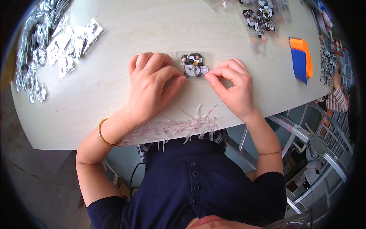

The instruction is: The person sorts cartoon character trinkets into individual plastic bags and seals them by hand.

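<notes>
A black-and-white panda-shaped charm with a metal ring and chain (193, 65) lies flat in a small clear plastic bag (207, 56) on the table. A small round clear piece (204, 70) sits at the charm's lower right. My left hand (152, 78) pinches with thumb and forefinger at the bag's lower left corner. At its lower right edge, my right hand (231, 82) pinches in the same way, thumb against forefinger. Thin torn plastic strips (179, 128) lie between my forearms along the table's near edge, some hanging over it.
Silver flat packets (74, 44) lie at the far left, beside a long heap of shiny packets (40, 42). More bagged panda charms (261, 17) are at the far right. An orange and blue object (301, 59) rests near the right edge. Beyond stand a metal ladder frame (301, 133) and another person's striped sleeve (338, 100).
</notes>
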`<state>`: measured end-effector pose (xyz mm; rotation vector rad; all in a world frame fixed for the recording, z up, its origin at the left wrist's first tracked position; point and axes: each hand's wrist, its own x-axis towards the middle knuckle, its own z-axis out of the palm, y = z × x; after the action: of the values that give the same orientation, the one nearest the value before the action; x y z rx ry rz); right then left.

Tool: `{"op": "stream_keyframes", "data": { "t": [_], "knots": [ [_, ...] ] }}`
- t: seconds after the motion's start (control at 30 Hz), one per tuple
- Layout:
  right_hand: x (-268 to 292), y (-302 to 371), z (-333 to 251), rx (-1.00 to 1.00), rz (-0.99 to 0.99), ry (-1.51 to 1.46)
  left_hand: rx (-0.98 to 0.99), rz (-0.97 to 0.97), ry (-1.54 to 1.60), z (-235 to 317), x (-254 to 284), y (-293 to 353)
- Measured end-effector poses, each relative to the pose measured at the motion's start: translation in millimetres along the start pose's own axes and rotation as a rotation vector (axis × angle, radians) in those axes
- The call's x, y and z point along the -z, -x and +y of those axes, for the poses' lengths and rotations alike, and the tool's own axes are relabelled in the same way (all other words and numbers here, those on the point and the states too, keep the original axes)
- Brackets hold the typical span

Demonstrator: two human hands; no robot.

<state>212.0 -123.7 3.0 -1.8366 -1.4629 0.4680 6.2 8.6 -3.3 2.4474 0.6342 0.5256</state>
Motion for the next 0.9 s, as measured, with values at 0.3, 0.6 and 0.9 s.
{"op": "stream_keyframes", "data": {
  "t": [0.3, 0.6, 0.9],
  "knots": [
    [-1.9, -2.9, -3.9, -0.046, -0.016, 0.052, -0.311, 0.117, -0.052, 0.9, 7.6, 10.7],
    [-1.3, -4.1, -6.0, -0.07, -0.036, 0.041, -0.301, -0.262, -0.216, 12.9, -1.8, 22.2],
    [2.5, -6.7, -9.6, -0.094, -0.058, 0.099, -0.278, -0.251, -0.224, 13.2, -3.2, 21.1]
  ]
}}
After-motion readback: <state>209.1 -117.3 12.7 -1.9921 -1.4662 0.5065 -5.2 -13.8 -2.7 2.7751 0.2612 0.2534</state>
